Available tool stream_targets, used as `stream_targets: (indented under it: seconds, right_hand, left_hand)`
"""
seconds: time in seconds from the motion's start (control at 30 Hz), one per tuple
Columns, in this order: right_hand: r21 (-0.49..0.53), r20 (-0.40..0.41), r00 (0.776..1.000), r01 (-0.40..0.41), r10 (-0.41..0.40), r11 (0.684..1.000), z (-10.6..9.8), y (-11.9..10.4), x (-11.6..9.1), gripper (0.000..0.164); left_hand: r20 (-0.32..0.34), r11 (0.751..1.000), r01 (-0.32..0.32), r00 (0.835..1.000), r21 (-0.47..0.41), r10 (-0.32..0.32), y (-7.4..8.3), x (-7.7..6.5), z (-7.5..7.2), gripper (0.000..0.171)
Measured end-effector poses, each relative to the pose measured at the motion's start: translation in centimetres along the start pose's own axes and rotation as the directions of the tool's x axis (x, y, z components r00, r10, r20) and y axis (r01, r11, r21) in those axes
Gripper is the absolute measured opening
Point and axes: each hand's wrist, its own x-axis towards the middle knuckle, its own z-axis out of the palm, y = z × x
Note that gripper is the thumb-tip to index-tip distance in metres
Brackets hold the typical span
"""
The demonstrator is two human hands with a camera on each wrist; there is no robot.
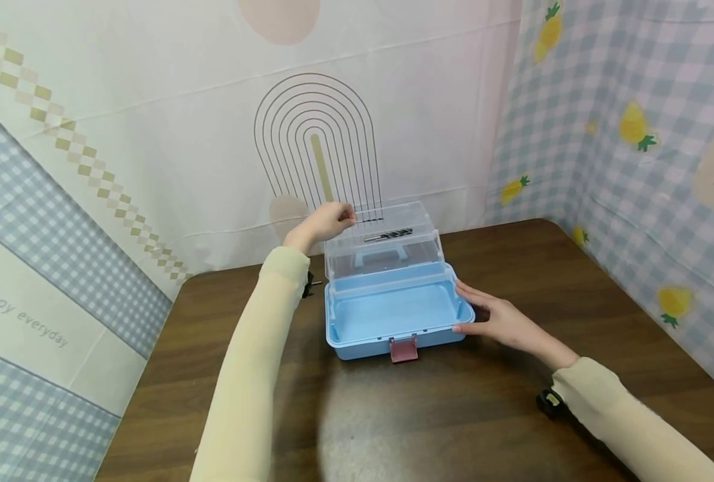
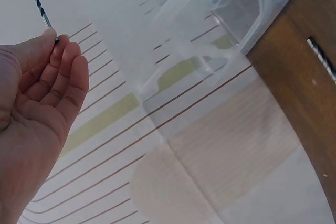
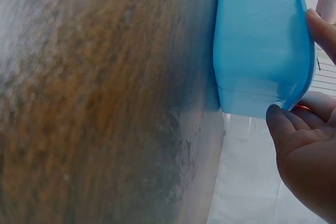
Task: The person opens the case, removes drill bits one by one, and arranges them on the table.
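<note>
My left hand [image 1: 331,219] is raised beside the open clear lid [image 1: 411,213] of a blue toolbox [image 1: 393,311]. Between thumb and fingertips it pinches a thin twist drill bit [image 2: 41,7], whose dark spiral end points away from the palm. A thicker drill bit [image 1: 388,234] lies in the clear upper part of the box. With thumb and fingers, my right hand [image 1: 502,323] grips the box's right end; in the right wrist view the fingertips [image 3: 278,116] touch its blue wall. The pink latch [image 1: 403,349] hangs open at the front.
Another drill bit [image 2: 321,59] lies on the brown wooden table [image 1: 212,375], left of the box and partly behind the left wrist in the head view. A patterned cloth [image 1: 200,120] hangs behind the table, and checked cloth [image 1: 634,201] borders its right side.
</note>
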Motion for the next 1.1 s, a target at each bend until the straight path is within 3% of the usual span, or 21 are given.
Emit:
stream_targets:
  seconds: [0.37,1.1]
  right_hand:
    - [-0.016,-0.005,1.0,0.01,-0.01,1.0,0.0,0.2,0.4,0.09]
    - [-0.043,-0.049,0.999,0.011,-0.013,0.999,-0.1,0.9,0.8,0.089]
  left_hand:
    - [-0.032,1.0,0.003,0.999,0.015,-0.002,-0.7,-0.7,-1.1,0.013]
    - [-0.077,0.995,0.035,0.997,0.095,-0.027,-3.3,-4.6,-3.6,0.011]
